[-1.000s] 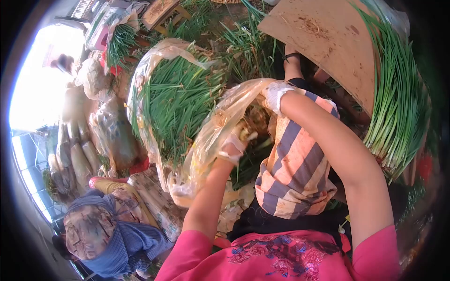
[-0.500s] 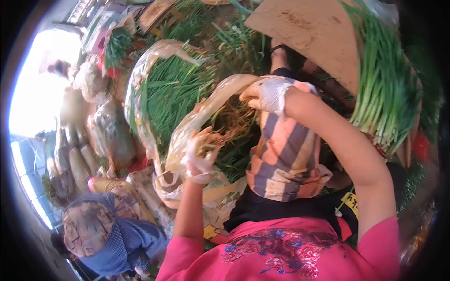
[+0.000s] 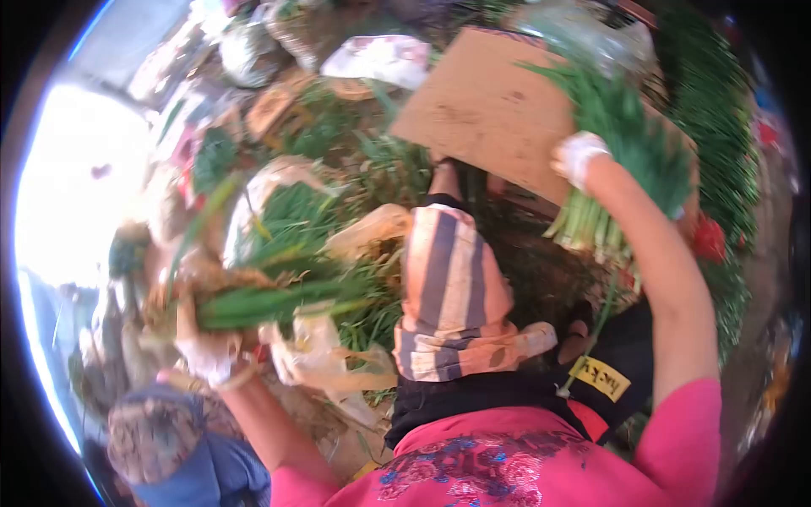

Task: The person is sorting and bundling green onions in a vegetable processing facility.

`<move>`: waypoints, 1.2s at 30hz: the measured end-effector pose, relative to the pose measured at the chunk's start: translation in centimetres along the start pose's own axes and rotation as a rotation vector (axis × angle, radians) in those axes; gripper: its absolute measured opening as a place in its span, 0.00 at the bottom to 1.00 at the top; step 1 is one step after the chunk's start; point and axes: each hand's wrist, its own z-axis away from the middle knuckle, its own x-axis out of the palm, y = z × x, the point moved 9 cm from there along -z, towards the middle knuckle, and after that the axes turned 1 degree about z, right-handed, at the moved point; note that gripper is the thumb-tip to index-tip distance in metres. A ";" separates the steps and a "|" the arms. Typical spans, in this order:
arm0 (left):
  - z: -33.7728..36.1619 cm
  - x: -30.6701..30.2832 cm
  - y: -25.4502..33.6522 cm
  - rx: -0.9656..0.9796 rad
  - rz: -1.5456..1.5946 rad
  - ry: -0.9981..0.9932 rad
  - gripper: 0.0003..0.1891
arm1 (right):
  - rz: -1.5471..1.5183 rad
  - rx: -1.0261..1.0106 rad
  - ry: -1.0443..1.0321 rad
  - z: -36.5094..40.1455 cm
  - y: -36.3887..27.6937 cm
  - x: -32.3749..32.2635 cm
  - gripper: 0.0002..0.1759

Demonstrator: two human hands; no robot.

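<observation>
My left hand (image 3: 207, 351), in a whitish glove, is closed round a loose bunch of spring onions (image 3: 270, 304) with green leaves and brown, dry parts; motion blurs it. It is above the left side of an opened plastic bag (image 3: 317, 346) heaped with green leaves. My right hand (image 3: 583, 156), also gloved, has its fingers curled over the left edge of a thick bundle of spring onions (image 3: 604, 224). Their pale stalks point toward me and their leaves point away. The bundle lies on a brown cardboard sheet (image 3: 481, 101).
Striped cloth (image 3: 448, 296) covers my leg between bag and cardboard. A person in a patterned cap (image 3: 156, 431) is at lower left. Beyond the cardboard lie clear plastic (image 3: 591, 38) and a white bag (image 3: 378, 59). More greens (image 3: 710, 127) line the right; a red item (image 3: 708, 238) is nearby.
My left hand has moved left and lifted a bunch of spring onions from the bag. My right hand has left the bag's rim for the bundle on the cardboard. The view has shifted.
</observation>
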 end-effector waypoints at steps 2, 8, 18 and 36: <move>-0.2 2.6 3.4 0.104 0.044 0.063 0.18 | -0.161 0.084 0.107 1.8 2.1 2.3 0.09; -2.1 10.9 8.9 0.250 0.379 -0.021 0.13 | -0.308 0.304 0.181 7.5 5.1 6.1 0.14; 20.3 34.1 -10.0 0.126 0.286 -1.175 0.15 | -1.943 0.229 0.627 19.8 -7.4 3.8 0.11; 30.6 25.4 -8.8 1.319 -0.725 -1.841 0.12 | -2.383 0.396 0.760 17.6 -9.8 3.6 0.16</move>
